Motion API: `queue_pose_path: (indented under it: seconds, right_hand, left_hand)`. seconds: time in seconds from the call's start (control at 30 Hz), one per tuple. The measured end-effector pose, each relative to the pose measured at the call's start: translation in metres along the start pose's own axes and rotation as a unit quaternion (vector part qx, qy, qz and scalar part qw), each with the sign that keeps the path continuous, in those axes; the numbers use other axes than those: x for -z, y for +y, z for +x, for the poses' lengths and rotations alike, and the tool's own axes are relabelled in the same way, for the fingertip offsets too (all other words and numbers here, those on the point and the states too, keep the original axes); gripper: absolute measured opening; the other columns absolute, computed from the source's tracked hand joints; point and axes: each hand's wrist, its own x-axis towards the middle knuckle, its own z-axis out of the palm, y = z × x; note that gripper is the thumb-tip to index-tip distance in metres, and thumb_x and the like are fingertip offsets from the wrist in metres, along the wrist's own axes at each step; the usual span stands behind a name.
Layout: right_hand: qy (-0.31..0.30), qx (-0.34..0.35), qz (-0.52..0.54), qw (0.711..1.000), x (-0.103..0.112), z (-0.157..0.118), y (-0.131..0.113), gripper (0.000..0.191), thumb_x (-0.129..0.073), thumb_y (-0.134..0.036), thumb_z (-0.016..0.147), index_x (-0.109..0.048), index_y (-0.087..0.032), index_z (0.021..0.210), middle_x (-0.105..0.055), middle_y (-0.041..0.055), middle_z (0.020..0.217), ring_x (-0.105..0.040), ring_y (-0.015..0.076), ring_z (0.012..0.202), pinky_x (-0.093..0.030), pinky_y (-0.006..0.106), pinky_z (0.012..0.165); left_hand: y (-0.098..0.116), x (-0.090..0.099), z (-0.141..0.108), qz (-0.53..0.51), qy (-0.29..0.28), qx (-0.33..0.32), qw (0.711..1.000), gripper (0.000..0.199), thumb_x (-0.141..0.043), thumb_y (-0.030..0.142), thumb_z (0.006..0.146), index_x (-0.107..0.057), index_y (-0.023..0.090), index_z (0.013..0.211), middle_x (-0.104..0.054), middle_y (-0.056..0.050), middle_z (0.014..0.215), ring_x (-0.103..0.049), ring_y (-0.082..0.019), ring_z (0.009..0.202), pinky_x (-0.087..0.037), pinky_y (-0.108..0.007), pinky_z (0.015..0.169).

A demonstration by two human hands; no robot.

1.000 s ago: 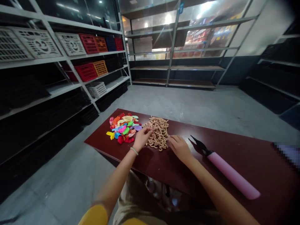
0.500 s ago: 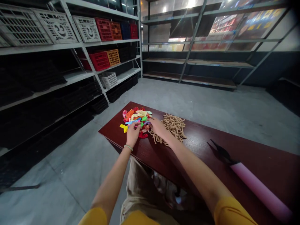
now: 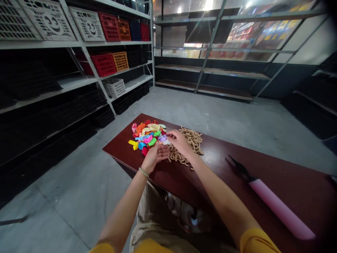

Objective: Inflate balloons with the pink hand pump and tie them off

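A heap of limp, brightly coloured pieces that look like uninflated balloons (image 3: 147, 130) lies at the left end of the dark red table (image 3: 223, 189). At the heap's front edge is my left hand (image 3: 156, 157), palm turned up and inward, its fingers stretched out with nothing seen in them. My right hand (image 3: 180, 142) is at the heap's right side, fingertips together beside a purple balloon (image 3: 162, 138). What those fingertips hold, if anything, is too small to make out. Under and behind the right hand spreads a pile of tan, curled, cord-like pieces (image 3: 193, 140).
On the table's right part lies a pink tube (image 3: 281, 207) with a black tapered end (image 3: 240, 167). Metal shelving (image 3: 79, 44) with white, red, orange and black crates stands on the left. Another shelf rack (image 3: 210, 70) runs along the back, beyond the grey floor (image 3: 184, 102).
My left hand has drawn back from the balloons toward the right and front, its fingers now spread out. My right hand's fingertips have lifted slightly from the heap. The view has shifted a little.
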Motion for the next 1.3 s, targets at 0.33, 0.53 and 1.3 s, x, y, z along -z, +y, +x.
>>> queue_pose_path:
  seconds: [0.33,0.53,1.3]
  right_hand:
    - [0.063,-0.015,-0.049,0.997,0.091,-0.131,-0.011,0.014,-0.061,-0.019,0.09,-0.072,-0.027,0.096,-0.06,0.0049,0.111,-0.052,0.0211,0.108,-0.042,0.038,0.096]
    - [0.108,-0.145,-0.202,0.963,0.155,-0.23,0.022,0.029,-0.054,-0.027,0.094,-0.062,-0.019,0.12,-0.063,0.0107,0.114,-0.055,0.0247,0.105,-0.044,0.041,0.093]
    - [-0.064,-0.199,-0.257,0.944,0.165,-0.297,-0.019,0.062,-0.046,-0.038,0.097,-0.026,-0.027,0.154,-0.061,0.0091,0.129,-0.067,0.0226,0.102,-0.056,0.03,0.07]
  left_hand:
    - [-0.046,-0.092,-0.013,-0.073,-0.121,0.034,0.989,0.027,-0.072,0.034,0.082,-0.072,0.014,0.1,-0.073,-0.009,0.097,-0.069,-0.017,0.082,-0.059,-0.03,0.077]
    - [-0.074,-0.142,-0.014,-0.065,-0.139,0.07,0.986,0.028,-0.063,0.028,0.09,-0.067,0.015,0.114,-0.073,-0.013,0.106,-0.071,-0.019,0.091,-0.057,-0.03,0.08]
    - [-0.082,-0.179,-0.004,-0.23,-0.084,-0.056,0.968,0.045,-0.049,0.018,0.097,-0.042,0.026,0.141,-0.066,-0.014,0.126,-0.066,-0.022,0.112,-0.047,-0.041,0.101]
